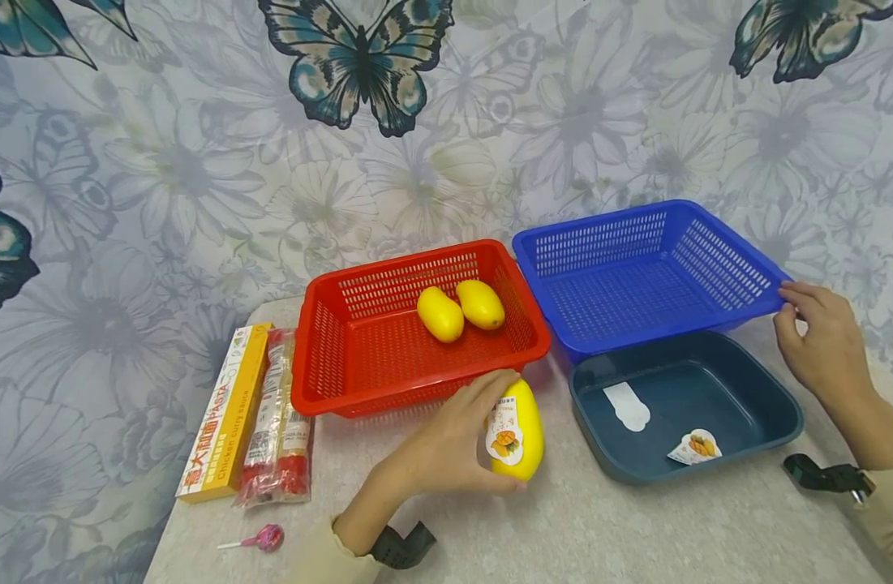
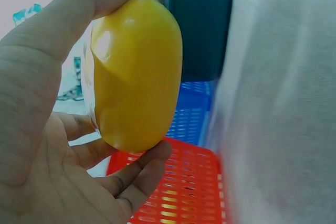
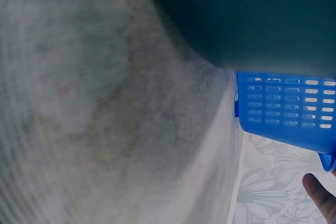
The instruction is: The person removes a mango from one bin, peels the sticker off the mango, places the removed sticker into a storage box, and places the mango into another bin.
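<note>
My left hand (image 1: 461, 438) grips a yellow mango (image 1: 528, 430) with a white sticker (image 1: 506, 430) picturing cut mango. It is held in front of the red basket (image 1: 417, 397); in the left wrist view the thumb lies at one end of the mango (image 2: 139, 77) and fingertips at the other. Two more yellow mangoes (image 1: 440, 315) lie inside the red basket, side by side. At the right, my right hand (image 1: 826, 341) holds the near right corner of the blue basket (image 1: 599, 304) by its rim. A thumb (image 3: 320, 196) shows below that rim in the right wrist view.
A dark teal basin (image 1: 680, 389) stands before the blue basket, holding a white paper piece (image 1: 627, 407) and a mango-printed sticker (image 1: 697, 448). On the left lie a yellow pasta box (image 1: 227, 414), a clear-wrapped pack (image 1: 278, 430) and a lollipop (image 1: 268, 537). A patterned wall (image 1: 198, 162) rises behind.
</note>
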Action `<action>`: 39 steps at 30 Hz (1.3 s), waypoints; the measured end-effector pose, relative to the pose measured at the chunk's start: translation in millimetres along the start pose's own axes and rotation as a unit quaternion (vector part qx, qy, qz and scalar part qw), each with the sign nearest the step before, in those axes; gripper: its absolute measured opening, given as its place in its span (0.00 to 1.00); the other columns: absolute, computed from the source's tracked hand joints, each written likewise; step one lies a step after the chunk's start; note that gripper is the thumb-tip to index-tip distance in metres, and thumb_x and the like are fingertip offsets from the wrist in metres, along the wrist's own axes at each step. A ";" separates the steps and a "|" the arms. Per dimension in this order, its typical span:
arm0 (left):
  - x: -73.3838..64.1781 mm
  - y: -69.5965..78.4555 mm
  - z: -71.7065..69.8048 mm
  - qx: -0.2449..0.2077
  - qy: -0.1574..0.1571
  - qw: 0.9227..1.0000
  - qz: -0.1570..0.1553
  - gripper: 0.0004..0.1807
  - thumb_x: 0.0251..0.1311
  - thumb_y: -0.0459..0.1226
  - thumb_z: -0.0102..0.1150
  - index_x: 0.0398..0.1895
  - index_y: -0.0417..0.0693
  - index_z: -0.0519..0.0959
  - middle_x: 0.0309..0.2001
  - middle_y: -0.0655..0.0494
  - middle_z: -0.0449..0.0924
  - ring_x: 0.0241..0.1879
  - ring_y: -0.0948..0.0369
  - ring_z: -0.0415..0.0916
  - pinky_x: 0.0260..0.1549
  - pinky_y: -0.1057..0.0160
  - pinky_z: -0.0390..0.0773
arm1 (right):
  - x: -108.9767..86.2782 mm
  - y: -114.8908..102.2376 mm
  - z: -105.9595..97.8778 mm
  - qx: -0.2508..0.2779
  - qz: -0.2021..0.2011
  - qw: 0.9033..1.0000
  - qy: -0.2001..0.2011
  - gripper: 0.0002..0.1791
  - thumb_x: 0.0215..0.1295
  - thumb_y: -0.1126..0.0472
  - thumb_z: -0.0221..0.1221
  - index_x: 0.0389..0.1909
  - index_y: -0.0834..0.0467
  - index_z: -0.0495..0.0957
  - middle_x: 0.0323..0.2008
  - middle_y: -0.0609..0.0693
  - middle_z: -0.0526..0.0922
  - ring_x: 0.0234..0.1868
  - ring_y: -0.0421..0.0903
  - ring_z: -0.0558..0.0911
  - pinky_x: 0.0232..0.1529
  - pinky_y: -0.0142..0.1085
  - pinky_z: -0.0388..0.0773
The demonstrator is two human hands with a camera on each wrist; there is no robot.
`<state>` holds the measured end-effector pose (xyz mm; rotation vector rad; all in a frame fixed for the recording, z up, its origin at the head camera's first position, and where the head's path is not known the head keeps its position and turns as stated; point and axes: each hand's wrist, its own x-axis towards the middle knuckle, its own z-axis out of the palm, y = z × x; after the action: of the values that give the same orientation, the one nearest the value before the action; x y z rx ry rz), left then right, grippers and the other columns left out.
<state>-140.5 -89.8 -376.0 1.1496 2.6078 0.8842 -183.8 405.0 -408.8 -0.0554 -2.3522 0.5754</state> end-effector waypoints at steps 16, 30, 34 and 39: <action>-8.8 -7.9 23.0 0.017 -0.020 1.000 -0.002 0.62 0.43 0.60 0.76 0.80 0.59 0.50 0.76 0.60 0.53 0.72 0.61 0.56 0.68 0.47 0.61 | -2.5 1.9 2.7 0.016 -0.013 1.000 0.020 0.20 0.70 0.66 0.47 0.52 0.78 0.76 0.56 0.71 0.76 0.60 0.71 0.70 0.66 0.57 0.61; -24.3 -16.4 35.0 -0.003 -0.019 1.000 -0.011 0.65 0.42 0.62 0.77 0.80 0.60 0.48 0.77 0.60 0.50 0.72 0.58 0.54 0.68 0.49 0.62 | -2.6 5.4 8.6 0.042 -0.034 0.998 0.028 0.19 0.67 0.68 0.49 0.51 0.78 0.77 0.55 0.71 0.77 0.59 0.72 0.71 0.69 0.53 0.61; -29.4 -21.3 35.4 -0.049 -0.035 0.998 -0.005 0.67 0.41 0.61 0.78 0.81 0.66 0.43 0.78 0.58 0.46 0.74 0.57 0.49 0.68 0.48 0.63 | -0.5 3.6 7.0 0.023 -0.021 1.000 0.006 0.20 0.68 0.68 0.48 0.53 0.78 0.76 0.57 0.72 0.75 0.59 0.72 0.70 0.67 0.57 0.62; -32.4 -26.5 38.1 -0.078 -0.040 0.996 -0.007 0.68 0.40 0.60 0.79 0.81 0.65 0.43 0.79 0.63 0.44 0.75 0.59 0.47 0.68 0.46 0.61 | 7.7 2.1 -3.9 -0.003 -0.010 0.998 -0.069 0.21 0.69 0.68 0.46 0.55 0.79 0.72 0.59 0.75 0.71 0.61 0.75 0.67 0.67 0.64 0.58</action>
<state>-120.7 -109.7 -425.1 1.1003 2.4308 0.9977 -187.3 409.9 -402.3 0.0058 -2.4845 0.5789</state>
